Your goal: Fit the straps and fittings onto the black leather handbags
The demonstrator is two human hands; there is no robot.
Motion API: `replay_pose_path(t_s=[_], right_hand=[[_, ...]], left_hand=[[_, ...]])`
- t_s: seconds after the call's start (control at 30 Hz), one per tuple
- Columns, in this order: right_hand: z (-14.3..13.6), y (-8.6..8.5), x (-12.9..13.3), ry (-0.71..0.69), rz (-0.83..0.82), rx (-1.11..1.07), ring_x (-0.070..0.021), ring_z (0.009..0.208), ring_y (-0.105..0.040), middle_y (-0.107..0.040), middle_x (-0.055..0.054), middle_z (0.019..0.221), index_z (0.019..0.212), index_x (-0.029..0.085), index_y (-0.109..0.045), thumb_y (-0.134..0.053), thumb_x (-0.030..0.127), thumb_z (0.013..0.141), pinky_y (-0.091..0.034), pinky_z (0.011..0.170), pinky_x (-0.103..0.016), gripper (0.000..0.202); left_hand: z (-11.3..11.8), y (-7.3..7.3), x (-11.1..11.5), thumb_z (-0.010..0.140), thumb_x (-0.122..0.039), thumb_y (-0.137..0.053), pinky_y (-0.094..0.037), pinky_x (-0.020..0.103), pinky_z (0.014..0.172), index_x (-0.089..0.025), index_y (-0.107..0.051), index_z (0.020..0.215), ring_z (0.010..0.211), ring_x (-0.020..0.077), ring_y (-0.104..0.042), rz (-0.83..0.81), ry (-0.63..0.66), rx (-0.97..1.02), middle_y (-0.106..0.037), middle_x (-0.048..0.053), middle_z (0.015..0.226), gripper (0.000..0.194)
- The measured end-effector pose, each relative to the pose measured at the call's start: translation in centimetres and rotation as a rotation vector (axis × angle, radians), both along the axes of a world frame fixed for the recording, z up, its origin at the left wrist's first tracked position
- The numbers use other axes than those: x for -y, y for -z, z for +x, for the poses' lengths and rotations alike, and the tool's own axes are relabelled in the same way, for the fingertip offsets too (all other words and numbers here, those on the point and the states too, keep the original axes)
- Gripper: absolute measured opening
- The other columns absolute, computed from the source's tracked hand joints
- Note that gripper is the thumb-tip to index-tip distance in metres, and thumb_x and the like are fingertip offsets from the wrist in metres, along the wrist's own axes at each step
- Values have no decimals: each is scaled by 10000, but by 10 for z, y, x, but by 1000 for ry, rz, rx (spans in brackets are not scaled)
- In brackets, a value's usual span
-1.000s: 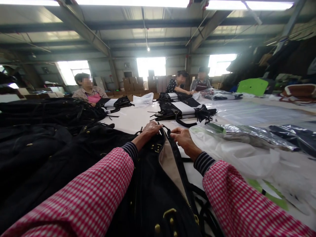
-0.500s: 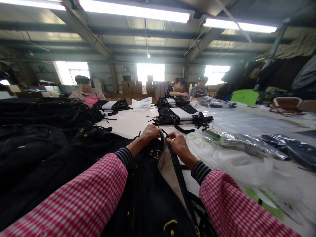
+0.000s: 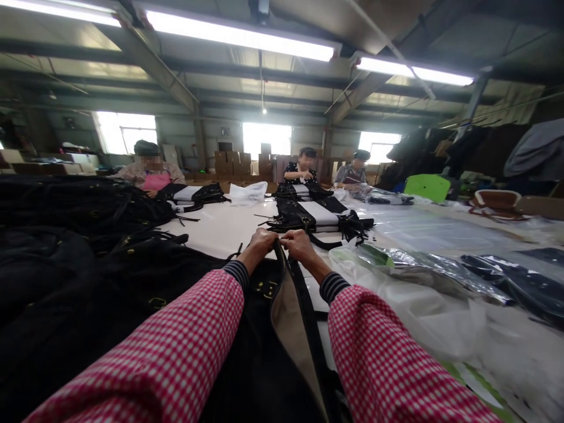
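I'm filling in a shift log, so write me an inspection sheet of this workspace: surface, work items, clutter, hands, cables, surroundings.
Surface: pale table, partly covered.
Job's things: black bag, opening parted, beige lining showing.
Clutter: heaped bags at left; whitish plastic and wrapped goods at right.
Hands: left hand grips the black bag's far end; right hand meets it there, its exact hold unclear.
Cables: nothing seen that is plainly one.
Surroundings: three people across the table; cartons behind; tube lights lit overhead.
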State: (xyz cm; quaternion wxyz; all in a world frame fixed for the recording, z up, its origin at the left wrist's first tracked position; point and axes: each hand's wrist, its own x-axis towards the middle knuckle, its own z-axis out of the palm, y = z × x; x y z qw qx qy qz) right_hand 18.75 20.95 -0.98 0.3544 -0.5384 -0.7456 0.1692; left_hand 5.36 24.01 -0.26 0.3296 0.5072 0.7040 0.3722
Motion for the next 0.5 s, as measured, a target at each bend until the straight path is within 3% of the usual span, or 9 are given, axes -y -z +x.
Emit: replay_pose_path(t_s=[0.13,0.23,0.37,0.5], right_hand=[[10,-16,4,-86,52,123,-183,770,-622,-705,-55,752,812,167,-777,-655,248,832,-390,676,-257,149],[26,-27,27,-217,20,201,-151,688,-569,-631,-10,640,721,165,-758,-666,195,788,-351,655,-254,118],[59,-37,97,-496,-74,272,-118,635,-502,-569,27,622,744,150,-745,-624,225,822,-328,619,-246,162],[85,-42,169,-569,-200,206,-118,659,-509,-605,30,682,821,165,-746,-575,256,888,-346,635,-245,205]], left_hand=[[-4,3,-6,915,-359,-693,-557,331,773,-120,-672,890,849,173,-673,24,-78,-152,-691,48,887,241],[-7,8,-1,911,-354,-698,-559,344,796,-118,-678,927,905,192,-673,18,-118,-223,-693,69,945,237],[-10,15,9,956,-374,-641,-572,352,801,-122,-662,1010,891,178,-664,22,-112,-281,-680,57,986,258],[-8,19,14,960,-388,-632,-568,348,791,-121,-653,1024,874,172,-657,51,-95,-313,-672,55,987,275]])
